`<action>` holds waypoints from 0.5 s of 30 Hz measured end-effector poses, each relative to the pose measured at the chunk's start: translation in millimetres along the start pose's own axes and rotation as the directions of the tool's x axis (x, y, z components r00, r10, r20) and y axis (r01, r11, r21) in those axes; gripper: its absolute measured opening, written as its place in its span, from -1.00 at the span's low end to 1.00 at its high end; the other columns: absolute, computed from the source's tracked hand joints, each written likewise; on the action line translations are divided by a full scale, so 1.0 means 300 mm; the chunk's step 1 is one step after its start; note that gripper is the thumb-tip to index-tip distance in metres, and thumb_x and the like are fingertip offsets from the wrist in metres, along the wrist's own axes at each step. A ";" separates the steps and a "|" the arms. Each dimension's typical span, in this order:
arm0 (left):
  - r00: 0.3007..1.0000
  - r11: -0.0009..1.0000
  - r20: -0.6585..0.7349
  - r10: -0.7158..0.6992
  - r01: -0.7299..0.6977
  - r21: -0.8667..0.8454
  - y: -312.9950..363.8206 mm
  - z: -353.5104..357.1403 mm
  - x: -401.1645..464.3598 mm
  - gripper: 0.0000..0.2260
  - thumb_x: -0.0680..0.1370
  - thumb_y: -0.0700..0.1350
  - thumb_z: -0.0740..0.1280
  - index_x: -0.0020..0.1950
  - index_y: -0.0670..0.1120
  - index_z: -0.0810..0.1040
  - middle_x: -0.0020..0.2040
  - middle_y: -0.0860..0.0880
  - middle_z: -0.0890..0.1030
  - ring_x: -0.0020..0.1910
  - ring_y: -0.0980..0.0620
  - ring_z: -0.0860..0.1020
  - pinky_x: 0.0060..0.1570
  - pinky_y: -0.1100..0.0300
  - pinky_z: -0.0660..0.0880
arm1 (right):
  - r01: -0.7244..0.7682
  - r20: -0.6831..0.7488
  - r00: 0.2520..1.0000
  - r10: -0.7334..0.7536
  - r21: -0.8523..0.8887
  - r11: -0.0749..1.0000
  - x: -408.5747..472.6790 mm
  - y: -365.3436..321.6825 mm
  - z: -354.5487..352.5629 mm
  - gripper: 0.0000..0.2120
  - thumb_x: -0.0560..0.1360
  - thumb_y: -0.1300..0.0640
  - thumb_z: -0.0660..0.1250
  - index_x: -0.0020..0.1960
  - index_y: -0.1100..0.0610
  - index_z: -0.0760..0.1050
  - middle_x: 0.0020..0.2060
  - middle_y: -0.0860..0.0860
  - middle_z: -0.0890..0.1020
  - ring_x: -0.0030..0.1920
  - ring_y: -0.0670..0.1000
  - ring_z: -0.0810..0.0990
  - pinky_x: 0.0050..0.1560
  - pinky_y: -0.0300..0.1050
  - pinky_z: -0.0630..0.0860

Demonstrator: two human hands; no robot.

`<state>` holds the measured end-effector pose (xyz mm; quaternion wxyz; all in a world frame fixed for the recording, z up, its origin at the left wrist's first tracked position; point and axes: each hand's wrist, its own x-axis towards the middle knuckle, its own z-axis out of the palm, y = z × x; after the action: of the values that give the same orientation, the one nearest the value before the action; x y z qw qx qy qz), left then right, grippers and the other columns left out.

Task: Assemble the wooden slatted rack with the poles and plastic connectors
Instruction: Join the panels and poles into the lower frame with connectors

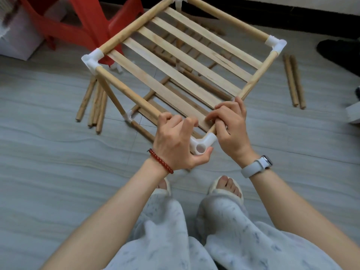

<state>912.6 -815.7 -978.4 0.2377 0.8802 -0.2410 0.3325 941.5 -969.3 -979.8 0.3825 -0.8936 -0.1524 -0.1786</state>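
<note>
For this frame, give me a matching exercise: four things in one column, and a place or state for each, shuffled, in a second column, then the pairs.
Things:
1. left hand
2. right hand
3. pair of loose poles
4. red plastic stool

Places or states:
A. lying on the floor at the far right
B. standing at the top left, behind the rack
C. wrist with a red bead bracelet, thumb under the near corner connector
D. wrist with a grey watch, fingers on the near end of the slats

Pairs: 1-C, 2-D, 3-A, 4-B
</note>
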 end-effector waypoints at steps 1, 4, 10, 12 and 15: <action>1.000 1.000 -0.007 0.003 -0.003 -0.003 -0.001 0.001 -0.003 -0.57 0.32 0.17 0.33 -0.06 -0.13 0.34 -0.42 -0.05 0.46 -0.43 -0.05 0.45 -0.13 0.04 0.33 | 0.006 -0.013 1.000 -0.006 -0.006 1.000 -0.001 0.000 0.005 -0.78 0.36 0.38 0.15 -0.29 0.23 0.56 -0.35 0.04 0.54 -0.03 -0.06 0.42 0.37 -0.06 0.02; 1.000 1.000 -0.013 -0.003 0.003 -0.026 -0.001 0.006 -0.015 -0.58 0.32 0.15 0.33 -0.05 -0.12 0.32 -0.42 -0.05 0.45 -0.43 -0.05 0.44 -0.11 0.05 0.32 | 0.013 -0.043 0.999 -0.014 -0.027 1.000 -0.005 -0.001 0.016 -0.78 0.37 0.38 0.14 -0.31 0.25 0.54 -0.36 0.05 0.54 -0.04 -0.04 0.43 0.37 -0.02 0.04; 0.997 1.000 0.072 0.003 -0.002 -0.013 -0.007 -0.017 -0.013 -0.69 0.33 0.10 0.31 -0.20 -0.15 0.49 -0.44 -0.01 0.49 -0.42 -0.05 0.44 -0.11 0.02 0.33 | 0.177 0.041 0.984 -0.173 -0.225 0.958 0.016 0.003 0.003 -0.76 0.38 0.22 0.07 -0.38 0.22 0.44 -0.46 0.04 0.48 -0.11 0.03 0.36 0.09 -0.05 0.17; 0.988 0.999 0.152 0.022 -0.026 0.028 -0.006 -0.029 -0.017 -0.73 0.37 0.08 0.28 -0.29 -0.12 0.56 -0.43 0.01 0.52 -0.39 -0.05 0.46 -0.11 0.01 0.35 | 0.222 0.116 0.974 -0.197 -0.278 0.934 0.038 0.003 -0.001 -0.74 0.37 0.20 0.06 -0.41 0.21 0.44 -0.50 0.00 0.41 -0.17 0.07 0.40 0.01 -0.08 0.15; 0.975 0.999 0.221 0.015 -0.021 0.024 0.009 -0.054 -0.020 -0.74 0.38 0.04 0.26 -0.25 -0.13 0.60 -0.40 0.02 0.56 -0.38 -0.03 0.50 -0.11 0.02 0.38 | 0.229 0.192 0.965 -0.180 -0.282 0.932 0.068 0.000 -0.007 -0.69 0.37 0.17 0.04 -0.45 0.22 0.45 -0.50 -0.05 0.32 -0.24 0.07 0.39 0.00 -0.08 0.15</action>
<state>899.5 -807.0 -971.1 0.1949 0.9125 -0.2697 0.2378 959.1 -968.1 -969.5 0.2073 -0.9322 -0.2466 -0.1650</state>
